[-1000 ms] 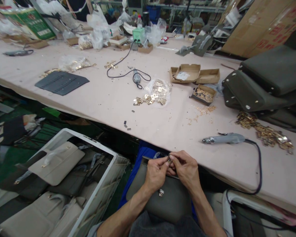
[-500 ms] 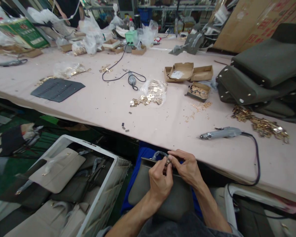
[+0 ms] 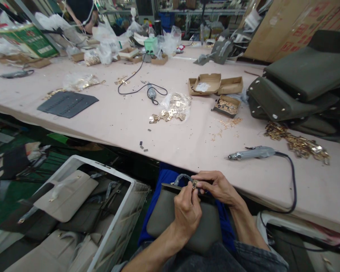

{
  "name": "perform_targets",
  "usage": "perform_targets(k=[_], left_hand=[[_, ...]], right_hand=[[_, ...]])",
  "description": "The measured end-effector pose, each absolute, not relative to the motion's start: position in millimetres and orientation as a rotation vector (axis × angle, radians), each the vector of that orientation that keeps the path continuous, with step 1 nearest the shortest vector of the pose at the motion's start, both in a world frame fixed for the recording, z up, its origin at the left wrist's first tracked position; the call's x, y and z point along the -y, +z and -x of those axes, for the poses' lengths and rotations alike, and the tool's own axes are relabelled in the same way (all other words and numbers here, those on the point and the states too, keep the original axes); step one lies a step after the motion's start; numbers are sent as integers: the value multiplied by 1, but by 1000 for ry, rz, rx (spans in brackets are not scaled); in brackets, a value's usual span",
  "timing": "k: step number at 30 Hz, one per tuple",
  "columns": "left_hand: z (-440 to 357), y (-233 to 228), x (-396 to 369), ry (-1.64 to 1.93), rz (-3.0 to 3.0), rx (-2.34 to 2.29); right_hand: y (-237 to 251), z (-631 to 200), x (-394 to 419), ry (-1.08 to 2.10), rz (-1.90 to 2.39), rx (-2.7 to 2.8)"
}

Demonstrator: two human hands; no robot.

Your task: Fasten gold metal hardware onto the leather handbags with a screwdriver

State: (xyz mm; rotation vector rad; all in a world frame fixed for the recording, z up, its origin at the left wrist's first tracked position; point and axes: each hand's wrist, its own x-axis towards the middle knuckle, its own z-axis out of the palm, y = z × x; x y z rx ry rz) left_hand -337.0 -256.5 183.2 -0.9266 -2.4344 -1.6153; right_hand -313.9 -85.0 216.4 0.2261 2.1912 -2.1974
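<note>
Both hands met at the top edge of the grey bag (image 3: 184,223), which lay on the lap just below the worktop (image 3: 164,136) edge. The left hand (image 3: 187,211) was clenched, its fingers (image 3: 190,190) pinching a small gold fitting (image 3: 194,184) at the bag's rim. The right hand (image 3: 215,187) came in from the other side, fingers closed on that same fitting, thumb and forefinger touching the left's. The fitting sat right on the bag's top edge, by the strap end (image 3: 181,177) that curled up beside the bag.

Up from the bag, on the worktop, a grey power screwdriver (image 3: 249,153) lay on its side, its dark cord (image 3: 293,181) looping off the edge to the bag's right. Further beyond it, a pile of gold fittings (image 3: 172,109) spilled from a clear pouch. Off to the bag's right, stacked dark bags (image 3: 294,90) sat with loose gold hardware (image 3: 297,141) beside them. Left of the bag, down on the floor, a white crate (image 3: 116,215) held pale and grey bags.
</note>
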Motion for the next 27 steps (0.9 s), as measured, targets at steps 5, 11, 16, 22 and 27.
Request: perform_targets(k=[5,11,16,22,27], left_hand=[[332,189,256,-1658,930,2454],[330,193,254,-1622,933,2422],[328,194,254,-1583,932,2396],[326,192,255,-1558,927,2436],[324,185,250,-1398,904,2438]], right_hand=[[212,313,87,-2242,-294,-2083],[212,310,87,-2257,-333,-2035],[210,310,86,-2229,-323,-2041],[212,312,86,-2196,-303,-2061],[215,315,89,-2213,-299,-2084]])
